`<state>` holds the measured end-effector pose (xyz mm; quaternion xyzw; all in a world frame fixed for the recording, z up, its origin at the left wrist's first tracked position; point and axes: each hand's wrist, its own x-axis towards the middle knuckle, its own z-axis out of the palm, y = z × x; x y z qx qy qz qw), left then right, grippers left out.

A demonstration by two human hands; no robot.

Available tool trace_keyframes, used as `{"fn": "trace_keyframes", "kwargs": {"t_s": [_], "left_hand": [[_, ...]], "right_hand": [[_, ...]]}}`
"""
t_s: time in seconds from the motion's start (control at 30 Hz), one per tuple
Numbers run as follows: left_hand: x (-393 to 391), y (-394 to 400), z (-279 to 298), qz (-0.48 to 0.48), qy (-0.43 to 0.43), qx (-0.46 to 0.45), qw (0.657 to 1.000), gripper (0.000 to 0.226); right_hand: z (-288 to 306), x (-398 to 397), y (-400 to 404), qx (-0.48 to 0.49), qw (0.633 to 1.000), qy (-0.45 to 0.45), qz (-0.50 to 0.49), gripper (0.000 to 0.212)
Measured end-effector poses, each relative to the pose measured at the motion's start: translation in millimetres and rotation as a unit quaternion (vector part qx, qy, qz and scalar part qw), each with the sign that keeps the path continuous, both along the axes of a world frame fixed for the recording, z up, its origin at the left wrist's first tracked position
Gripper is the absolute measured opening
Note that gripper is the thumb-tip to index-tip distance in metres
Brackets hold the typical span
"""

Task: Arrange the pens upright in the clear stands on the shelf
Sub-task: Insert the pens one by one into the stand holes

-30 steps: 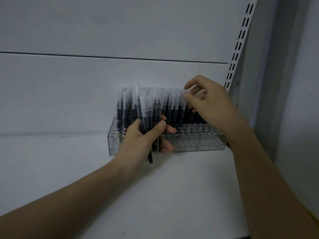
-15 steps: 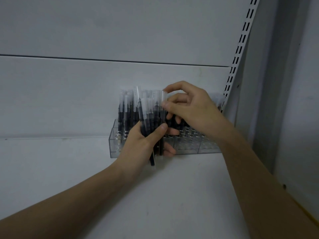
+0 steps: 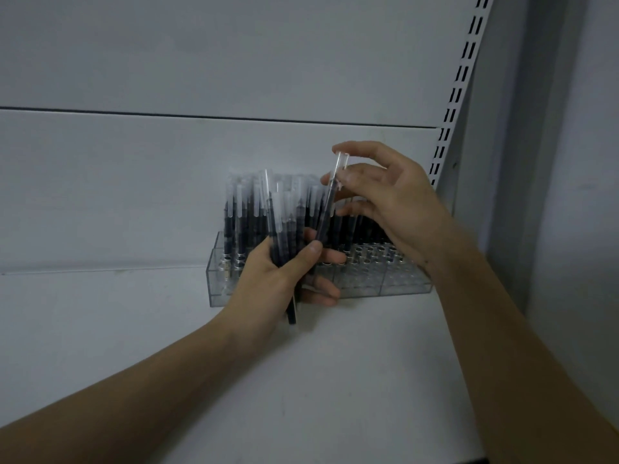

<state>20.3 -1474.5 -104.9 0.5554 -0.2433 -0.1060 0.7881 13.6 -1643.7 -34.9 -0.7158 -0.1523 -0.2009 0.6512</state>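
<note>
1. Head view, container: clear stands sit in a row on the white shelf, pushed against the back panel. Dividing walls split the row into compartments with round sockets on top.
2. Contents: standing pens, dark barrels with clear caps, fill the left and middle sockets, upright and tightly packed. Sockets at the right end, near the front wall, show as open rings with no pen in them.
3. Left hand: fingers and thumb curled round a bundle of pens, held roughly upright in front of the stands. Lower ends of the bundle stick out below the palm; caps reach level with the caps of the standing pens.
4. Right hand: thumb and forefinger pinch a single pen near its clear cap; the other fingers are loosely spread. This pen tilts slightly, cap uppermost and higher than all other caps, lower end just above the left thumb.
5. Surround: slotted upright runs up the right side of the back panel, beside a grey wall.
</note>
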Motion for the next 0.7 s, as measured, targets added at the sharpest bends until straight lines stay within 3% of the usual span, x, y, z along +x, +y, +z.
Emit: {"fn": "trace_keyframes", "kwargs": {"t_s": [0.2,0.37,0.7], "left_hand": [[-0.5,-0.6,-0.9,0.006,-0.009,0.008,1.000,0.015],[0.7,-0.6,-3.1,0.031,-0.030,0.025,0.999,0.007],[-1.3,-2.6,-12.7,0.010,-0.077,0.097,0.992,0.018]], "right_hand": [[6.4,-0.9,-13.3,0.062,0.991,-0.068,-0.101,0.023],[4.0,2.5,-29.3,-0.016,0.962,-0.112,-0.247,0.020],[-3.9,4.6,-27.4,-0.105,0.957,-0.110,-0.247,0.021]]}}
